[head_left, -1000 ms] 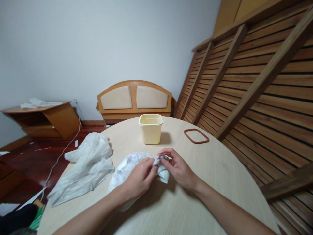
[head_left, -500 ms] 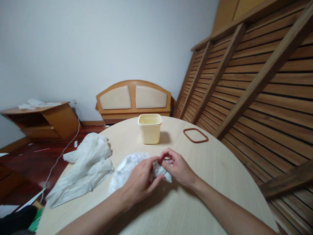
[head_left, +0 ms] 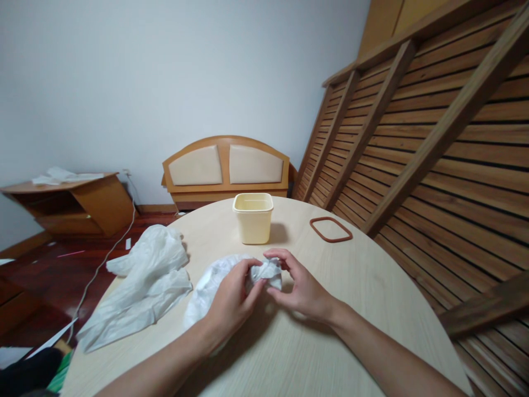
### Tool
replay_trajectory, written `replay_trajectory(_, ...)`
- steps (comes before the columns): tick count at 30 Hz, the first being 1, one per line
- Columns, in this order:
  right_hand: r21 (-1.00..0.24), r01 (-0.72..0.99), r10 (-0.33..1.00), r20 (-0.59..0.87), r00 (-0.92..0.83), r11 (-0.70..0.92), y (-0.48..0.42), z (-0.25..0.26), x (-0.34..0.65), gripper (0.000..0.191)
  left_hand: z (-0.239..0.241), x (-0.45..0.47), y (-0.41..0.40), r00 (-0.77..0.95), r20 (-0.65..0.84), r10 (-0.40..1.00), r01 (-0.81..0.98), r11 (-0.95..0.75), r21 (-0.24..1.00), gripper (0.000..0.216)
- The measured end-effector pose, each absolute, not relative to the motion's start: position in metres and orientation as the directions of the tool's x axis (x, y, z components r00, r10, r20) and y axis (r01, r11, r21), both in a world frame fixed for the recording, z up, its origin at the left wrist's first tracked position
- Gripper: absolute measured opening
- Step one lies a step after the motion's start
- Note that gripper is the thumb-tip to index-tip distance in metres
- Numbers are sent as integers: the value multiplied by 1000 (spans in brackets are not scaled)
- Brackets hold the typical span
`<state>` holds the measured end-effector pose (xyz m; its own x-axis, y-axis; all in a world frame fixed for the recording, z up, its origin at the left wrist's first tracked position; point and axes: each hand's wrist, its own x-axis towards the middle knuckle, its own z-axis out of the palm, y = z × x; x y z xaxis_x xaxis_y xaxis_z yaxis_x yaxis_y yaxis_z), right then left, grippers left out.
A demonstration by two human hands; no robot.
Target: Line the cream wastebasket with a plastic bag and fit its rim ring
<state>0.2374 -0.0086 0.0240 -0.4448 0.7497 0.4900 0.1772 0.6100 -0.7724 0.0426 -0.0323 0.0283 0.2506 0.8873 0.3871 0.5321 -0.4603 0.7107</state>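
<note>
A white crumpled plastic bag (head_left: pixel 210 284) lies on the table under my hands, its bunched end (head_left: pixel 266 270) raised between them. My left hand (head_left: pixel 233 295) is closed on the bag, thumb and fingers pinching the gathered neck. On the other side, my right hand (head_left: pixel 301 284) curves around the bunched end, index finger above and thumb below, with fingertips against the plastic. Part of the bag is hidden behind my left hand. Beyond my hands a pale yellow square tub (head_left: pixel 254 226) stands upright with its top uncovered.
A second white plastic bag (head_left: pixel 144 286) lies spread at the left of the round table (head_left: pixel 351 331). A brown rounded-square ring (head_left: pixel 349 237) rests at the right. Behind stand a headboard (head_left: pixel 225 190) and a low cabinet (head_left: pixel 99 204); slatted wood panels (head_left: pixel 413 154) lean on the right.
My right hand's thumb and index finger have parted from a pinch and now span the bag's end. My left fingers have drawn in tighter around the neck, and the bunched end sits higher.
</note>
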Motion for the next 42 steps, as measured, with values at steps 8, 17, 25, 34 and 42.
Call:
replay_trajectory(8, -585, 273, 641, 642, -420, 764, -10, 22, 235, 49, 32, 45, -34, 178, 355, 918, 515, -394, 761, 17)
replay_trajectory(17, -571, 310, 649, 667, -365, 760, -16, 26, 226, 51, 27, 45, -33, 195, 369, 909, 430, -417, 801, 9)
replay_trajectory(25, -586, 259, 640, 679, -361, 768, -14, 21, 224, 47, 26, 44, -31, 97, 323, 941, 427, -333, 841, 7)
replay_trajectory(34, -712, 420, 825, 518, -227, 563, -15, 18, 219, 52, 24, 45, -31, 78, 353, 932, 402, -353, 845, 10)
replay_trajectory(42, -537, 488, 720, 587, -370, 689, -8, 22, 229, 30, 24, 45, -31, 73, 322, 944, 395, -324, 860, 7)
